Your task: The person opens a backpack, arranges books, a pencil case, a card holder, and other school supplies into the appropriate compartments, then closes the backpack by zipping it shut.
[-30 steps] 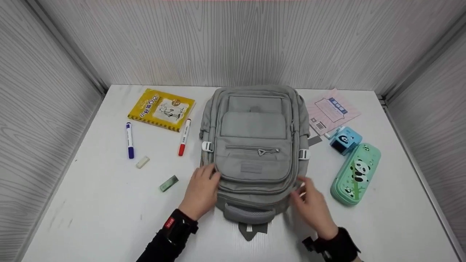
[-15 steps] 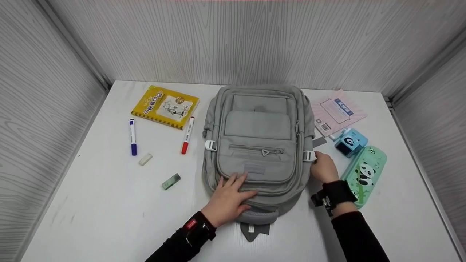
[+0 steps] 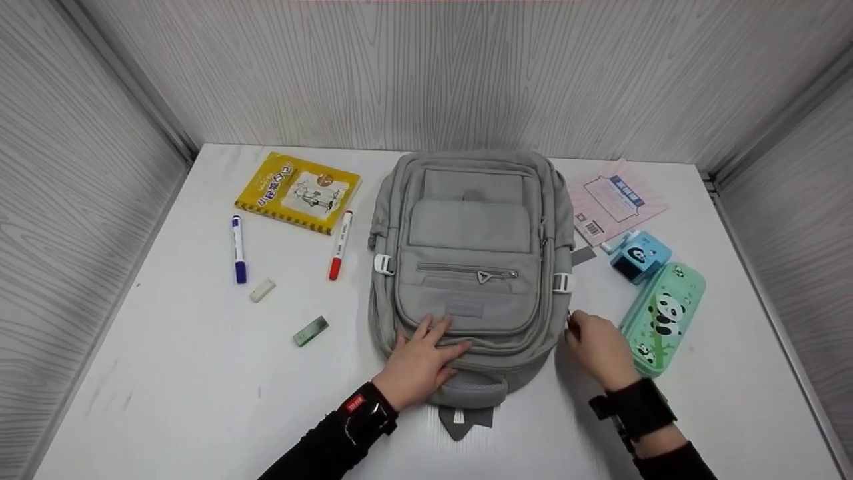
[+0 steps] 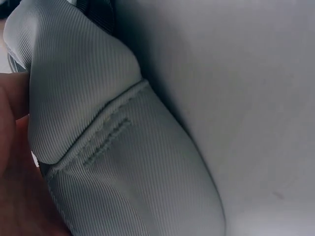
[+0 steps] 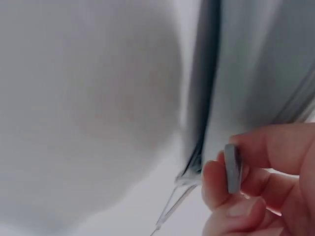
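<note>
A grey backpack (image 3: 470, 227) lies front side up on the white table. My left hand (image 3: 420, 367) rests on its near end with the fingers spread, just above the top handle (image 3: 476, 390). In the left wrist view, grey ribbed fabric (image 4: 133, 172) fills the middle, and part of the hand shows at the left edge. Beside the bag's right side, below the white buckle (image 3: 564, 283), is my right hand (image 3: 603, 350). The right wrist view shows its thumb and fingers pinching a small grey zipper pull (image 5: 232, 169).
Left of the bag lie a yellow book (image 3: 300, 192), a blue marker (image 3: 238, 250), a red marker (image 3: 340, 245) and two erasers (image 3: 310, 331). On the right are a pink booklet (image 3: 620, 200), a blue pencil sharpener (image 3: 641, 255) and a green panda pencil case (image 3: 664, 320).
My left hand has shifted right onto the bag's near end and stays there. The right hand first went up to the right buckle, then came back toward me along the bag's side.
</note>
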Tool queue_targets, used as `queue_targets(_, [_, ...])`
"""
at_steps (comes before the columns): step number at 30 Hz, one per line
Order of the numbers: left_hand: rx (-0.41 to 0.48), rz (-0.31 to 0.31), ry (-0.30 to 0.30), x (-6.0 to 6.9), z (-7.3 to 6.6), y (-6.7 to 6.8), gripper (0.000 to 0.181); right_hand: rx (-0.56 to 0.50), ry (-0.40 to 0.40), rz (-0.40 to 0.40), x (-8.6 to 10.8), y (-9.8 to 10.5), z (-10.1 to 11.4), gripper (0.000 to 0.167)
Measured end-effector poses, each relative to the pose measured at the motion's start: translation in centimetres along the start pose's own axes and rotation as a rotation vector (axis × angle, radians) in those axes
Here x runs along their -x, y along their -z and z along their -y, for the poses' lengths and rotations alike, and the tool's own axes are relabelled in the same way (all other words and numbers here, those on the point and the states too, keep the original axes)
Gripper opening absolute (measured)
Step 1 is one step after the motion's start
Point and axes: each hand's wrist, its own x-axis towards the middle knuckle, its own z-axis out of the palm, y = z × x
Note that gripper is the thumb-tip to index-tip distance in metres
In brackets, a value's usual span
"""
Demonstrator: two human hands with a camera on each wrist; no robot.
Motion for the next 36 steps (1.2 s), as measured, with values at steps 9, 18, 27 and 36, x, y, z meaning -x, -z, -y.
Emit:
queue_targets(9, [0.000, 0.000, 0.015, 0.0, 0.1, 0.0, 0.045, -0.061, 0.014, 0.031, 5.5, -0.6, 5.2, 0.018])
queue_targets(18, [-0.026, -0.019, 0.024, 0.1, 0.0, -0.4, 0.046, -0.001, 0.339, -0.097, 7.7, -5.0, 12.2, 0.020])
queue_targets(27, [-0.098, -0.162, -0.070, 0.6, -1.1, -0.5, 0.046, -0.052, 0.361, -0.023, 7.2, -4.9, 12.6, 0.014])
queue_targets(36, [-0.051, -0.602, -0.350, 1.1, -3.8, -2.2, 0.013, -0.212, 0.612, -0.111, 7.4, -2.8, 8.4, 0.019])
